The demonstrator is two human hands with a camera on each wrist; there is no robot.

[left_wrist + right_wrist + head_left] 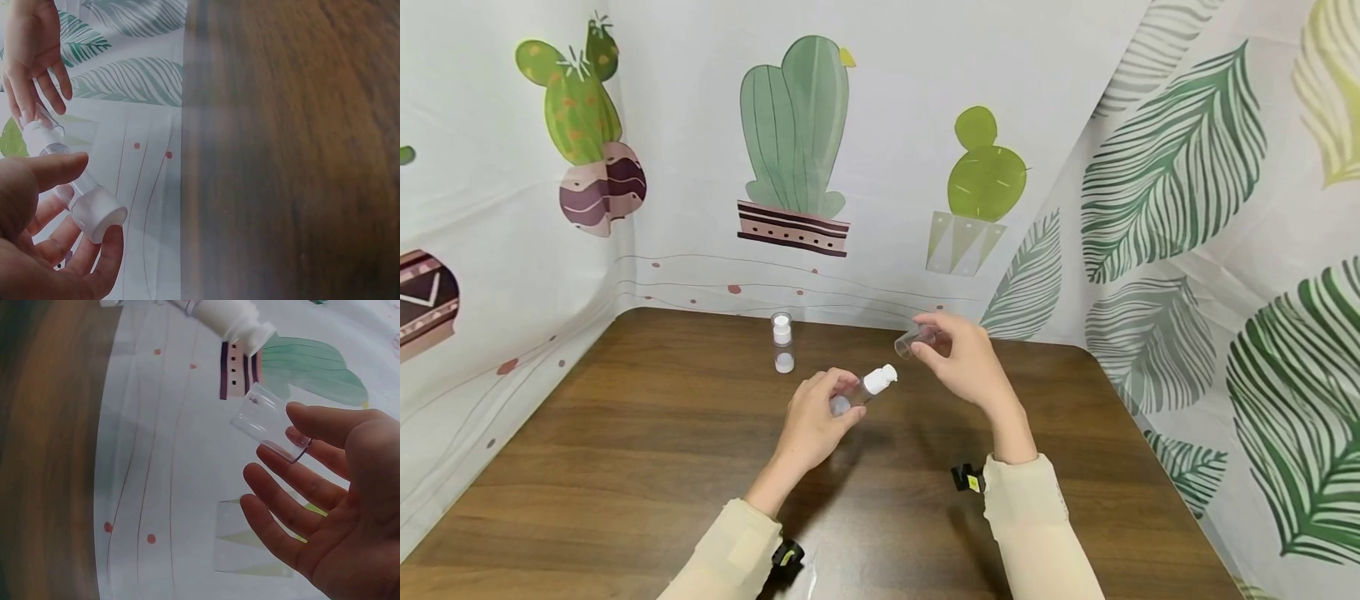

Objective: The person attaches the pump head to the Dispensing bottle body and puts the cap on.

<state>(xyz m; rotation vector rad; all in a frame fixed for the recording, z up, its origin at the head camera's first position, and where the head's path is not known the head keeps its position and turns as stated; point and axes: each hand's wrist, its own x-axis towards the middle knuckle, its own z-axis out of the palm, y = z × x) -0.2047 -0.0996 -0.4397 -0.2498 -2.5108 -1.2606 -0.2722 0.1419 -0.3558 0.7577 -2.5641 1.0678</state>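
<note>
My left hand (816, 419) grips a small clear pump bottle (854, 397), tilted so its white pump head (880, 379) points up to the right. In the left wrist view the bottle's frosted base (99, 214) shows between thumb and fingers. My right hand (958, 357) pinches a clear plastic cap (914, 341) between thumb and index finger; the other fingers (281, 506) are spread loosely. The cap's open end faces the pump head, with a gap between them in the right wrist view. A second pump bottle (783, 343) with its clear cap on stands farther back, left of both hands.
The brown wooden table (662, 433) ends at a printed cloth backdrop (700, 283) with cacti and leaves, at the back and both sides. Black wrist camera mounts (786, 557) sit at both sleeves. A thin clear strip (812, 575) lies near the front edge.
</note>
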